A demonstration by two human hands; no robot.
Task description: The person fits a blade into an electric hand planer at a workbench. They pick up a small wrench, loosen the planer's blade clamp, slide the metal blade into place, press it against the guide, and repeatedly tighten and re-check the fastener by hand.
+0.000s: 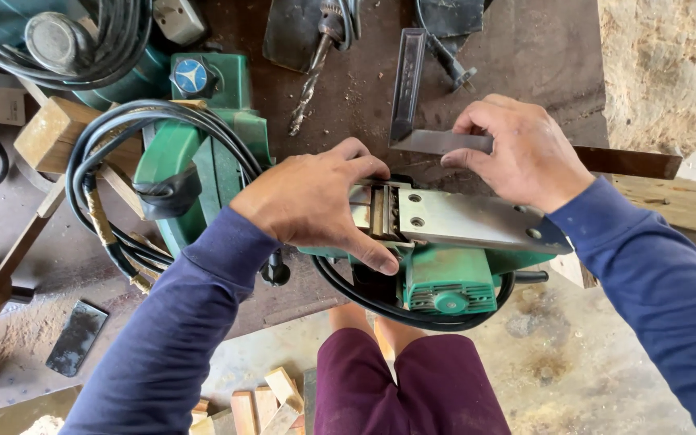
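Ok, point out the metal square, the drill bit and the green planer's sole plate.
metal square (407, 84): head view, on its upright dark blade.
drill bit (303, 101): head view, mid-way along its twisted flutes.
sole plate (477, 217): head view, on the bare grey metal right of the cutter slot.

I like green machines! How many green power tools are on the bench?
2. One green planer lies upside down under the left hand and right hand. Another green machine sits to its left, wrapped in black cable. More may be hidden.

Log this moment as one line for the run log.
left hand: grips upturned green planer | right hand: holds metal square | surface: workbench
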